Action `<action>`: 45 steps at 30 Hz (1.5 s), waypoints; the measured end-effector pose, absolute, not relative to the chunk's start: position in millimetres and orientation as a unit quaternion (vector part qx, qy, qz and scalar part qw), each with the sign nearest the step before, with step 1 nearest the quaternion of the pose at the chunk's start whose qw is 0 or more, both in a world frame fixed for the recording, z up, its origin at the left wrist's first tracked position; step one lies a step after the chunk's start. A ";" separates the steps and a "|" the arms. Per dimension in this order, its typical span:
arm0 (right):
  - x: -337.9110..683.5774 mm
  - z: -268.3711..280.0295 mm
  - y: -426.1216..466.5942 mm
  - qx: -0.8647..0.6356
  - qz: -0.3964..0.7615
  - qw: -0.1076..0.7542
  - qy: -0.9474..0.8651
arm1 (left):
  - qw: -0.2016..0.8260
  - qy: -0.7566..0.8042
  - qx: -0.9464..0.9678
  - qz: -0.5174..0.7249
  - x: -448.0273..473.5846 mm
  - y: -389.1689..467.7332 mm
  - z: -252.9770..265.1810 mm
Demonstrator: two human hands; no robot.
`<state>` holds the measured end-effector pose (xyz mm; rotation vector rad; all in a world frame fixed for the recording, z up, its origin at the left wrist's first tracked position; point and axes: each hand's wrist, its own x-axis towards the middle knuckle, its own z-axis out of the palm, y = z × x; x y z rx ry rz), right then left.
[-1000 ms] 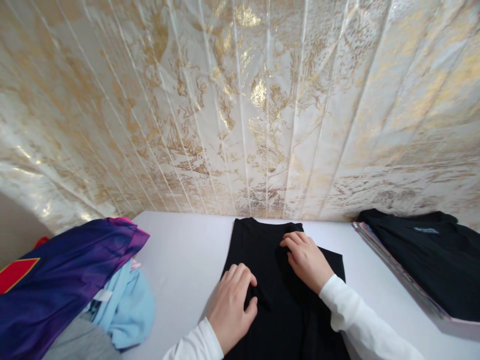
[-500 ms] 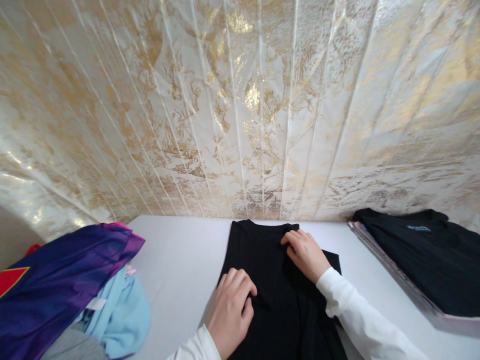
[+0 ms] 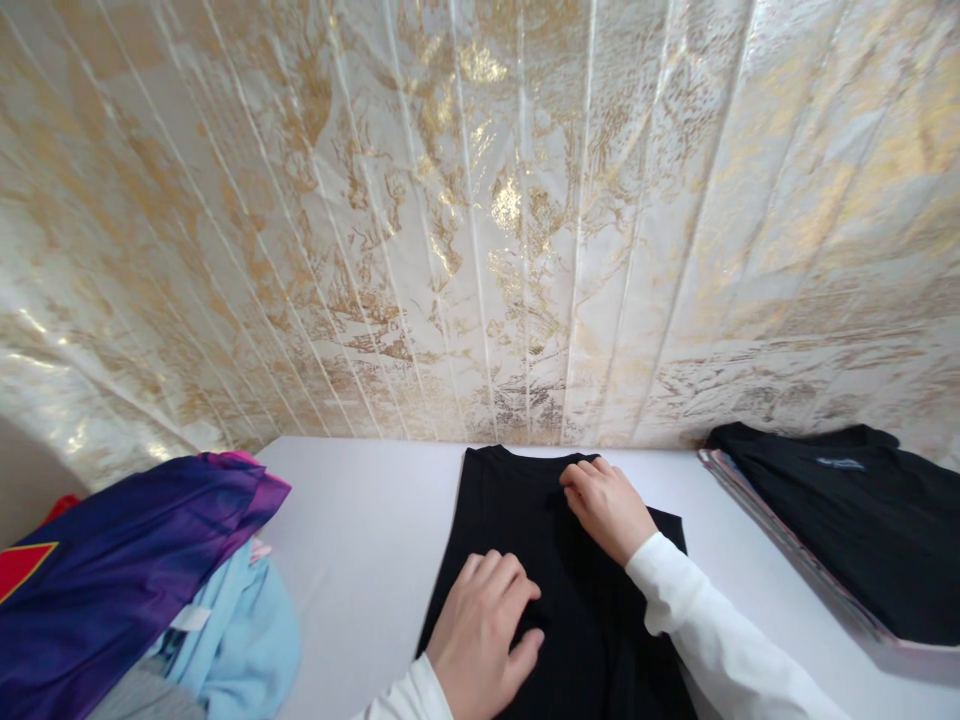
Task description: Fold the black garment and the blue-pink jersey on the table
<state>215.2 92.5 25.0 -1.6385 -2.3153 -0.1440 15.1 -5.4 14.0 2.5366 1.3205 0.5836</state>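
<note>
A black garment (image 3: 499,510) lies mostly flat on the white tabletop (image 3: 360,560), neckline (image 3: 536,459) near the far edge.

From my station I see a smooth white table (image 3: 360,540). Centred, a flat black fabric garment (image 3: 491,510), neckline near the far edge. By the left edge, a loose purple, light-blue and grey clothing heap (image 3: 165,560); towards the far edge's right end, a folded, black-topped garment stack (image 3: 847,530).

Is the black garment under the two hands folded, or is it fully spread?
Partly folded, it seems: the black garment runs straight along its left edge, while its right side juts out past the right hand.
</note>
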 end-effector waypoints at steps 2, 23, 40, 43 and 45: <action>212.9 22.4 95.6 -0.573 -0.040 0.141 -0.806 | 0.082 0.454 0.867 0.186 22.1 -3.1 14.8; 198.6 22.6 112.3 -0.606 -0.003 0.082 -0.791 | 0.145 0.415 0.869 0.227 22.7 0.9 9.9; 174.6 21.8 87.3 -0.524 -0.006 0.156 -0.837 | 0.214 0.477 0.774 0.358 -9.4 29.5 9.1; 166.0 -1.8 84.4 -0.480 0.034 0.163 -0.861 | 0.160 0.481 0.805 0.308 -10.7 31.1 -6.6; 163.5 -14.3 83.7 -0.475 0.038 0.140 -0.868 | 0.121 0.482 0.826 0.266 -9.0 28.6 -16.6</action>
